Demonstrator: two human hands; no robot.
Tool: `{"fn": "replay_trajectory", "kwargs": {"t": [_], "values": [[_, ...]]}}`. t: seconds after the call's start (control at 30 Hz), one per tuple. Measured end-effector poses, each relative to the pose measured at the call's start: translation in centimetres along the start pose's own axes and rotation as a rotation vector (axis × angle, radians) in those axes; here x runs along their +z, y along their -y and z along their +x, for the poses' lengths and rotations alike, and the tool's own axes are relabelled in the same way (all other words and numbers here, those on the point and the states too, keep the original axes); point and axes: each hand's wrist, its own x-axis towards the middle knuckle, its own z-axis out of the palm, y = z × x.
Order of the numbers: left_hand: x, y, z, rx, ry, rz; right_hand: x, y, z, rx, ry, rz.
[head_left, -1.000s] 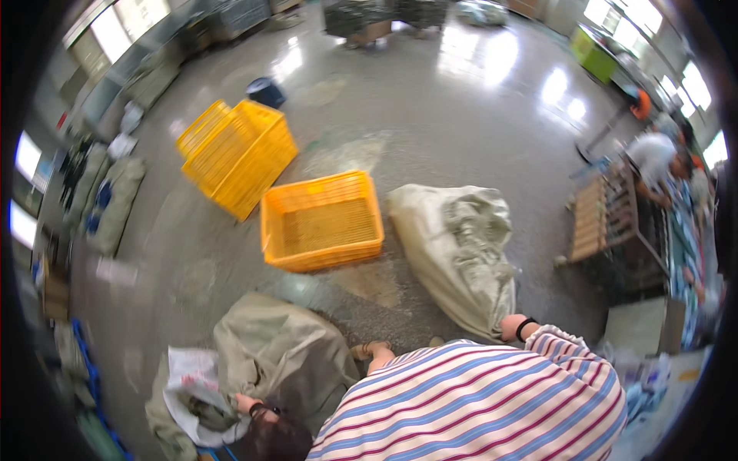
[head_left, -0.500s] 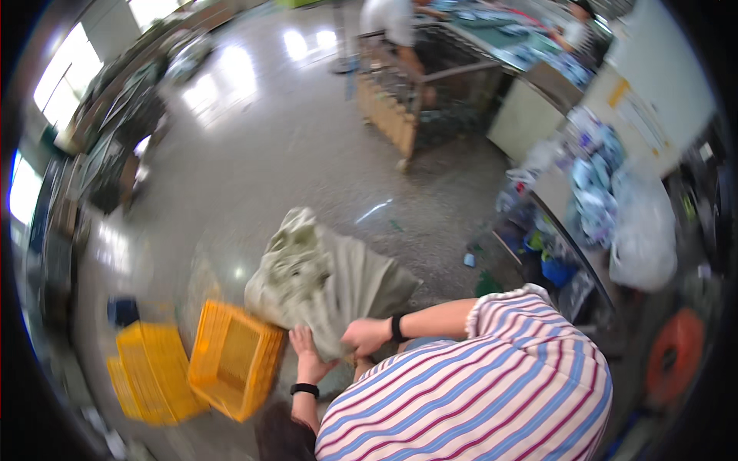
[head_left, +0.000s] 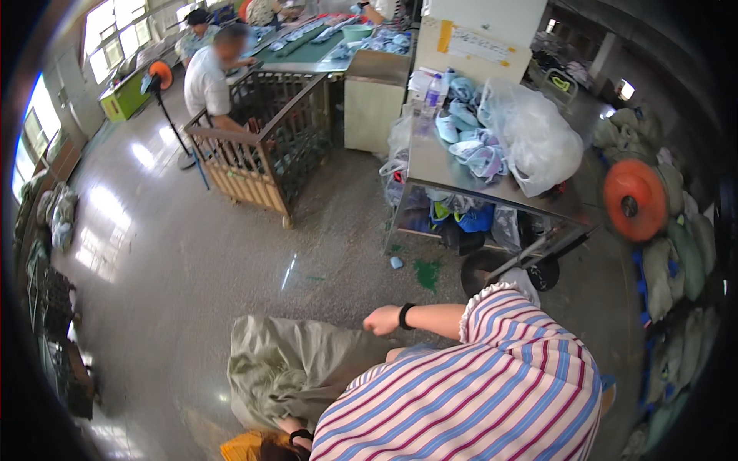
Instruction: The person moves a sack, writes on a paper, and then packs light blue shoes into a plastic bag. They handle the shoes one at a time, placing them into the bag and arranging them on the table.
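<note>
An olive-grey cloth sack (head_left: 292, 361) lies crumpled on the shiny floor just in front of my striped shirt. My right hand (head_left: 382, 320), with a black band on the wrist, is closed in a fist at the sack's upper right edge. My left hand (head_left: 290, 427) also wears a dark wristband. It rests at the sack's lower edge, mostly hidden by my shirt, so its grip does not show. A corner of a yellow crate (head_left: 244, 446) peeks out beside it.
A wooden-railed cart (head_left: 257, 154) stands at the back with a person leaning on it. A metal table (head_left: 500, 196) at the right holds blue items and a clear plastic bag (head_left: 532, 138). An orange fan (head_left: 634, 200) and stacked sacks (head_left: 676, 261) line the right edge.
The view has swung round: the yellow crates have slid almost out of sight and the table and cart have come into view. My right hand stays at the sack's edge.
</note>
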Motion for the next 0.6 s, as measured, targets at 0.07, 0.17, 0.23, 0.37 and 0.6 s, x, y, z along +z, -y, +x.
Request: {"fn": "replay_trajectory", "kwargs": {"t": [0.07, 0.17, 0.23, 0.37, 0.6], "values": [[0.2, -6.1, 3.5, -0.070, 0.000, -0.156, -0.9, -6.1, -2.9, 0.242, -0.109, -0.129], [-0.5, -11.4, 7.6, -0.138, -0.067, -0.300, -4.0, -10.8, -7.6, 0.414, -0.234, -0.079], [-0.4, -13.4, 10.5, -0.123, -0.091, -0.301, -4.3, -13.9, -11.5, 0.475, -0.377, 0.013], [2.4, -15.7, 13.9, -0.096, -0.096, -0.176, -0.6, -22.6, -18.6, 0.557, -0.411, 0.152], [8.4, -24.1, 15.9, -0.023, -0.180, 0.085, -9.7, -32.8, -17.9, 0.625, -0.841, 0.439]]}}
